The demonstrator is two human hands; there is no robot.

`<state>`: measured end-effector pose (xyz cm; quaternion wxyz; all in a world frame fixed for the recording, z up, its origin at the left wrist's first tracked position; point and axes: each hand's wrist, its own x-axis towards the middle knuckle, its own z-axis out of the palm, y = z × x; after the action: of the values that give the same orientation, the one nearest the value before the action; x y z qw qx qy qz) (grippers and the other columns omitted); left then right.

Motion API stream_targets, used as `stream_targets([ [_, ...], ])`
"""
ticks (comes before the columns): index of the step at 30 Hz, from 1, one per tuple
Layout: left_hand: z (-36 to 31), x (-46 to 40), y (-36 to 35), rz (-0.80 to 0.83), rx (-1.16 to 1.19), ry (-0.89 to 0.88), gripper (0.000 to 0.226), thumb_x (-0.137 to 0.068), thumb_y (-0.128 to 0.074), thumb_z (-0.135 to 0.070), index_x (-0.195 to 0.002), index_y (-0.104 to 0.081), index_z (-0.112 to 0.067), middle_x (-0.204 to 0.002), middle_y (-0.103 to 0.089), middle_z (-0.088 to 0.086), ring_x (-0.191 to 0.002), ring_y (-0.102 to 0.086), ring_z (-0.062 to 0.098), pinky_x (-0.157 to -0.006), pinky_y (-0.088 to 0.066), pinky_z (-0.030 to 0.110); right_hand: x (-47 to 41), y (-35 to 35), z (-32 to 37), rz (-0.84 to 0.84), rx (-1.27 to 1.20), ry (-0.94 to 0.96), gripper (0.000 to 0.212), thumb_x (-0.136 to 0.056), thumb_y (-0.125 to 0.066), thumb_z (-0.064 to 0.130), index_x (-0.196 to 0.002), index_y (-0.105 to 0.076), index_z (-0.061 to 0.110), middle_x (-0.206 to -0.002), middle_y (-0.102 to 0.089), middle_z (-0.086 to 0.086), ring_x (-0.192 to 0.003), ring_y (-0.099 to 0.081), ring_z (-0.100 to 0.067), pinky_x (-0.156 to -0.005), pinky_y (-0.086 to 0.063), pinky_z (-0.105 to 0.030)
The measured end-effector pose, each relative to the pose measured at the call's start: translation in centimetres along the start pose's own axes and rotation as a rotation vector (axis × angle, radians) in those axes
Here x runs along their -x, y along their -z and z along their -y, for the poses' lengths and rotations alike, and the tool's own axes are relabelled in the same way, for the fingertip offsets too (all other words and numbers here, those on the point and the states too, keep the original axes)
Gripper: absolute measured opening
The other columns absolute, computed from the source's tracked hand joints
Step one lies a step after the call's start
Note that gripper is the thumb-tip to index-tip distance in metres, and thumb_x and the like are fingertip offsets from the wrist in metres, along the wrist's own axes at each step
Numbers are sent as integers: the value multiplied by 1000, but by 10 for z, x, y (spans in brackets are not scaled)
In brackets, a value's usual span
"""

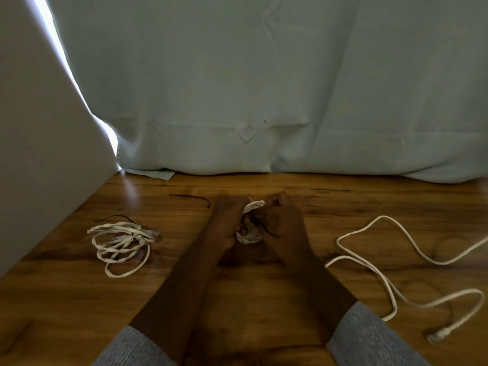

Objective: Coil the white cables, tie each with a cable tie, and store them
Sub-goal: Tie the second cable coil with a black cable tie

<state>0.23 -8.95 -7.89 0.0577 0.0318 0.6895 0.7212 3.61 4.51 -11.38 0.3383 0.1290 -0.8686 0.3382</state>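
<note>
From the head view we saw both hands meet over the table, a white coil bunched between them. The left hand curled round the coil's left side, pressing the loops together so they could not spring apart, while the right hand pinched a thin dark tie against the coil (whether it was already threaded we could not tell, the fingers hid it). We judged this the tying step for that cable. To the left lay a loose bundle with a dark strand at its top, perhaps a tie. A spare tie lay just beyond the left hand, within easy reach. To the right an uncoiled cable sprawled, its plug nearest us. Behind hung a curtain.
</note>
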Motion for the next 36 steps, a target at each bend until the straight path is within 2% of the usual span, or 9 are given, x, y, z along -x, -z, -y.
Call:
stream_targets([
  [2, 0, -1, 3, 3, -77, -108, 38, -96, -59, -13, -59, -66, -9, -44, -50, 4, -38, -42, 16, -40, -32, 21, -6, 12, 1, -135, -341, -121, 20, -77, -58, 27, -88, -73, 20, -91, -63, 5, -86, -60, 2, -73, -48, -15],
  [4, 1, -1, 3, 53, -200, -213, 36, -99, -57, -16, -68, -68, 0, -46, -52, 3, -38, -45, 14, -41, -35, 23, -13, 25, -2, -197, -534, -220, 14, -85, -61, 12, -93, -72, 13, -94, -71, 1, -89, -65, -2, -76, -50, -17],
  [11, -4, 10, -8, 231, -341, -356, 39, -100, -57, -24, -73, -70, 0, -53, -57, -5, -42, -48, 1, -45, -36, 19, -18, 33, 2, 90, -600, -501, 10, -91, -72, 15, -93, -80, 10, -79, -77, 4, -77, -72, -6, -67, -55, -20],
  [14, -7, 12, -7, 264, -396, -400, 31, -101, -56, -19, -77, -74, -12, -50, -59, -13, -43, -50, -4, -45, -37, 13, -20, 39, 3, 79, -701, -584, 8, -89, -72, 8, -92, -77, 3, -69, -72, 7, -60, -64, 4, -52, -44, -10],
  [18, -5, 8, -8, 270, -460, -394, 33, -100, -57, -13, -69, -70, -13, -48, -55, -15, -42, -49, -3, -44, -38, 17, -23, 37, 0, -121, -671, -581, 9, -90, -71, 7, -83, -76, 10, -77, -75, 1, -70, -68, -5, -61, -51, -17],
  [22, -4, 5, -3, 278, -407, -317, 34, -101, -56, -17, -71, -72, -21, -47, -57, -10, -40, -50, 3, -43, -39, 18, -24, 34, -6, -330, -542, -435, 9, -91, -72, 15, -89, -75, 7, -84, -74, -3, -77, -66, -9, -71, -53, -24],
  [25, -2, 1, 5, 292, -316, -251, 43, -101, -55, -17, -63, -73, -23, -45, -54, 2, -38, -48, 11, -44, -39, 23, -23, 36, -2, -366, -567, -285, 6, -94, -69, 13, -90, -72, 16, -81, -72, -7, -70, -64, -12, -65, -51, -27],
  [31, -3, 1, 12, 406, -56, 153, 45, -100, -50, -19, -56, -60, -15, -44, -41, 0, -33, -31, 7, -41, -27, 21, -16, 40, 4, -3, -64, 342, 13, -89, -75, 10, -101, -76, 9, -101, -76, -1, -90, -65, -3, -83, -47, -13],
  [36, -2, -7, 22, 454, 221, 400, 51, -101, -38, -12, -52, -53, -11, -43, -40, -1, -28, -25, 3, -37, -24, 15, -18, 34, 6, 230, 88, 544, 10, -94, -70, 18, -101, -77, 16, -105, -76, 3, -95, -64, -9, -88, -33, -7],
])
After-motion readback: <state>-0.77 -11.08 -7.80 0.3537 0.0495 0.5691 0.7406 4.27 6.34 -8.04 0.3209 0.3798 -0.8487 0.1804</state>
